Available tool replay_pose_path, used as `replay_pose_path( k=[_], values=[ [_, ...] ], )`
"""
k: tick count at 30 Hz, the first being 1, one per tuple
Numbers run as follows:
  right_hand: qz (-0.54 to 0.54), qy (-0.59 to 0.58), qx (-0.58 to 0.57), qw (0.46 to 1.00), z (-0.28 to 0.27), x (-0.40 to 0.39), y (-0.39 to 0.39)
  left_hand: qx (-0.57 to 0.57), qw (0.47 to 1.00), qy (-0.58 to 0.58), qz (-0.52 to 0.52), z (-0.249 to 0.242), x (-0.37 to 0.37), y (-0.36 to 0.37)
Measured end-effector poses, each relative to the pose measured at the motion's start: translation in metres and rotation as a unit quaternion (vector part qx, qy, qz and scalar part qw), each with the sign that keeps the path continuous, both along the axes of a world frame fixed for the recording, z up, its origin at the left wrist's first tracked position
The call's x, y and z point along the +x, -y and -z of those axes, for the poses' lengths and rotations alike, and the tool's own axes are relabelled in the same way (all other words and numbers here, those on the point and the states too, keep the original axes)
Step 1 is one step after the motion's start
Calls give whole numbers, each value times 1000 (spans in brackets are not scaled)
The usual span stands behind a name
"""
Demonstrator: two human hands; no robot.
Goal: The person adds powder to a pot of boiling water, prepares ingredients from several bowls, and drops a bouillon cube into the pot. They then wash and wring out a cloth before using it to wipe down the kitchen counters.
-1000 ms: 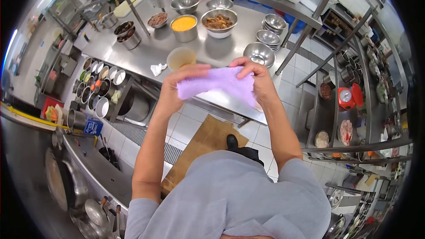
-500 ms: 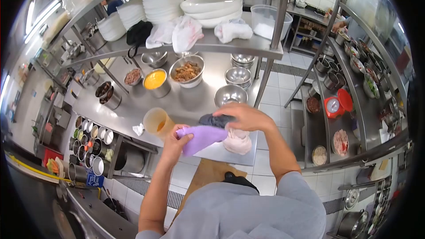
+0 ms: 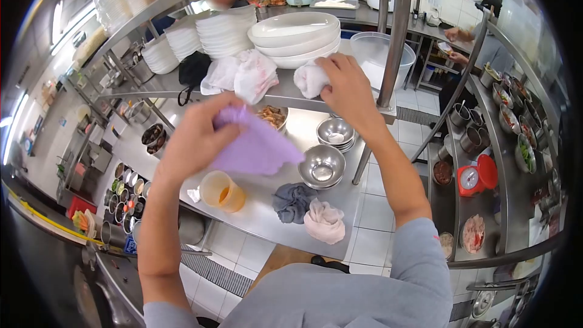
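A purple cloth (image 3: 258, 146) hangs from my left hand (image 3: 197, 140), pinched at its upper corner between thumb and fingers. It is held above the steel table. My right hand (image 3: 352, 88) reaches up to the shelf, its thumb and fingers closed round a bunched white towel (image 3: 311, 79) at the shelf's front edge. Below, a crumpled dark grey cloth (image 3: 293, 201) and a pale pink cloth (image 3: 325, 221) lie side by side on the table. Left of them, a plastic jug (image 3: 222, 192) contains some orange liquid.
The shelf bears large white bowls (image 3: 294, 33), plate stacks (image 3: 225, 30), crumpled white cloths (image 3: 255, 76) and a clear plastic tub (image 3: 382, 54). Steel bowls (image 3: 321, 165) stand below it. A red scale (image 3: 477, 177) sits on the right rack. Another person (image 3: 486, 45) works at the far right.
My left hand has lifted the purple cloth up and left. My right hand has left the dark grey cloth and moved up to the white towel on the shelf.
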State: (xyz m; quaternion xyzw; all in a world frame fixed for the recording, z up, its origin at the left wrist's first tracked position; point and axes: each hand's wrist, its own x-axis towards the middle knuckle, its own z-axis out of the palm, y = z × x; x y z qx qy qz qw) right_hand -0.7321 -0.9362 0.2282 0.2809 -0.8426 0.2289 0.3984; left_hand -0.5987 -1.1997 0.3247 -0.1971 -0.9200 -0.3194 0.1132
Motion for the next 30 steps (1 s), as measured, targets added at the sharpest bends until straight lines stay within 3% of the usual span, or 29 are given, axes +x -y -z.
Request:
replay_pose_path(
  k=[2, 6, 8, 11, 13, 14, 16, 20, 21, 24, 26, 27, 30],
  values=[
    [7, -36, -95, 995, 4, 26, -9, 39, 997, -51, 41, -18, -24, -18],
    [48, -89, -289, 952, 35, 96, -39, 217, 973, -13, 74, -30, -76, -63],
    [87, -109, -296, 945, 49, 123, -54, 297, 951, 23, 88, -14, -113, -79],
    [77, -110, -322, 937, 58, 135, -63, 277, 960, 27, 5, 50, -177, -79],
    [44, -104, -303, 946, 55, 133, -65, 96, 991, -86, -39, 75, -178, -64],
    [30, -107, -281, 953, 51, 129, -62, 2, 988, -142, -60, 79, -170, -59],
    [1, -111, -235, 966, 35, 113, -52, 5, 980, -177, -89, 77, -137, -53],
    [54, -174, -74, 980, 2, 55, -20, 68, 977, -184, -84, 80, -54, -28],
    [63, -131, -45, 988, -6, 42, -9, 61, 978, -187, -74, 87, -34, -16],
    [69, -11, 108, 992, 7, 11, 19, -10, 978, -166, -129, 140, 23, 39],
    [73, -53, 136, 987, 8, 1, 19, 12, 974, -71, -214, 192, 70, 75],
    [78, -87, 140, 983, 13, 5, 14, 26, 966, -17, -258, 223, 100, 91],
    [20, -131, 9, 991, 13, 67, 43, -34, 927, 102, -359, 320, 215, 120]
  ],
)
